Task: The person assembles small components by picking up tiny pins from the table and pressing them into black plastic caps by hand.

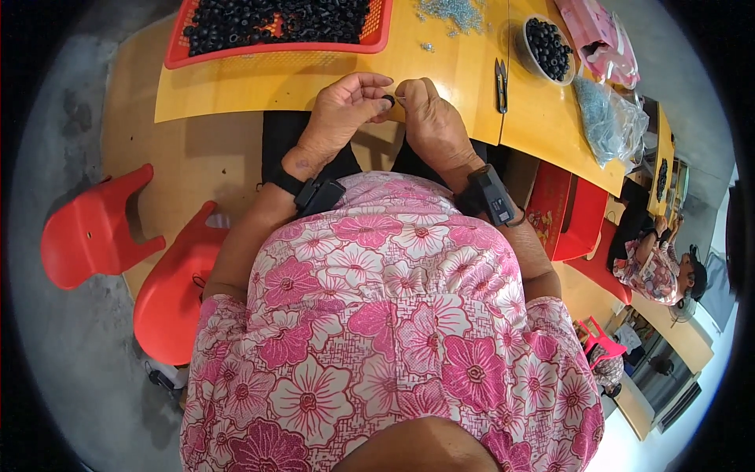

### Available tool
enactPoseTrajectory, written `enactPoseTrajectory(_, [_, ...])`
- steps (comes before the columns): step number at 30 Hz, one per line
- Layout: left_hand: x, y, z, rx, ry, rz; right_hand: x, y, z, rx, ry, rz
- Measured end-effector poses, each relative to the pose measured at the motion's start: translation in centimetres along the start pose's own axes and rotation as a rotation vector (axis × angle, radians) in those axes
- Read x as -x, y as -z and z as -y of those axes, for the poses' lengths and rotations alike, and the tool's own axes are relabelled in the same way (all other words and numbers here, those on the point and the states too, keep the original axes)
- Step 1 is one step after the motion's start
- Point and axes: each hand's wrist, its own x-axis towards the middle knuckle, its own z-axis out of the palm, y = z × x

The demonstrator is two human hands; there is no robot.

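We see the yellow wooden counter [314,75] stretched across the top of the view, and we place everything else against it. On its far left part sits a red mesh tray [275,49] heaped with small black rings. Off the counter's left end, down on the floor, stand two red plastic stools [94,228], the nearer one just beside our left arm. Under the counter's right stretch is a red box [568,208], and past that end another person [657,263] in a patterned top sits at a further table. On the counter's right part lies a clear bag [609,118] of pale bits, with a pink bag [602,31] behind it and a clear bowl [546,49] of black rings next to that. A scatter of pale clear beads [452,16] lies at the counter's far edge, and small black snips [501,82] rest just left of the bowl. At the counter's near edge, in the middle, our left hand [342,114] and right hand [432,118] meet, fingertips together, each wrist wearing a black strapped device. Pinched between them is one small black ring [389,100], held just over the counter's near edge; the left fingers curl round it and the right fingertips touch it from the other side.
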Motion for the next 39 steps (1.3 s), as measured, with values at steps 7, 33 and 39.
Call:
enactPoseTrajectory(7, [0.1, 0.0, -0.2, 0.006, -0.006, -0.005, 0.0, -0.2, 0.2, -0.047, 0.031, -0.066])
enactPoseTrajectory(33, [0.0, 0.6, 0.4, 0.076, -0.041, 0.018, -0.3, -1.1, 0.9, -0.97, -0.434, -0.026])
enactPoseTrajectory(39, [0.0, 0.6, 0.2, 0.098, -0.031, 0.021, -0.4, -1.2, 0.8, -0.992, -0.396, -0.038])
